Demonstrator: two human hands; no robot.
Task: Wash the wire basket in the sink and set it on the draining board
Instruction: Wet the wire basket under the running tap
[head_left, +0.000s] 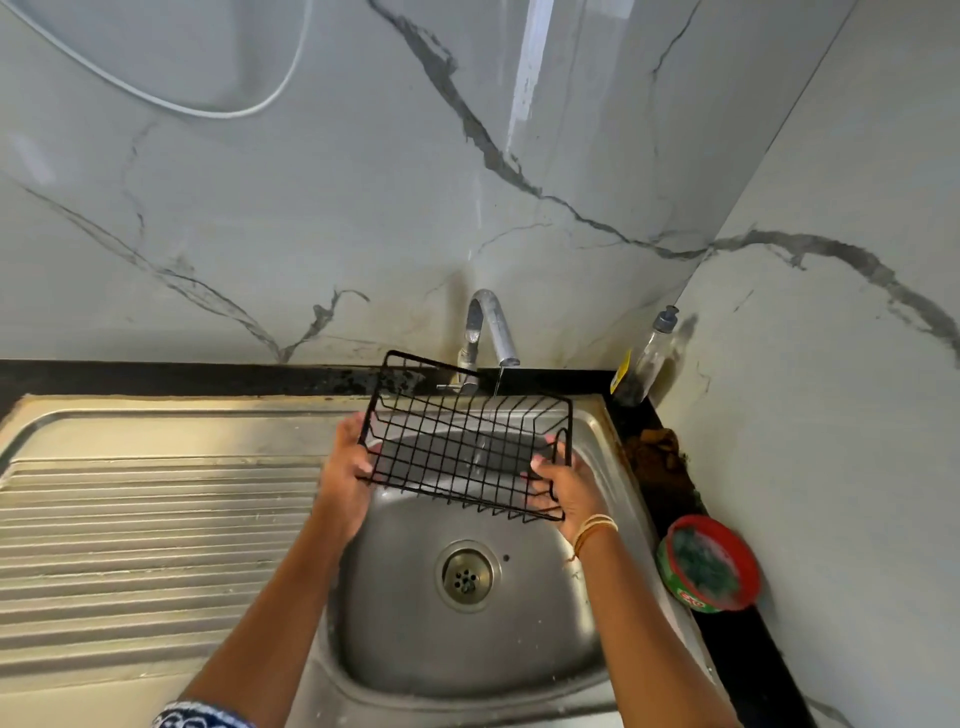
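A black wire basket (457, 447) is held over the steel sink (395, 623), under the tap (491, 325). A thin stream of water falls from the spout through the basket's grid. My left hand (345, 467) grips the basket's left end. My right hand (563, 488) grips its right end, fingers hooked through the wire. The basket tilts, with its far side raised toward the wall. The ribbed draining board (156, 530) lies to the left of the sink bowl.
A clear soap bottle (649, 356) stands in the back right corner on the black counter edge. A red-rimmed round tub with a green scourer (709, 564) sits on the right ledge. Marble-patterned walls close in behind and on the right.
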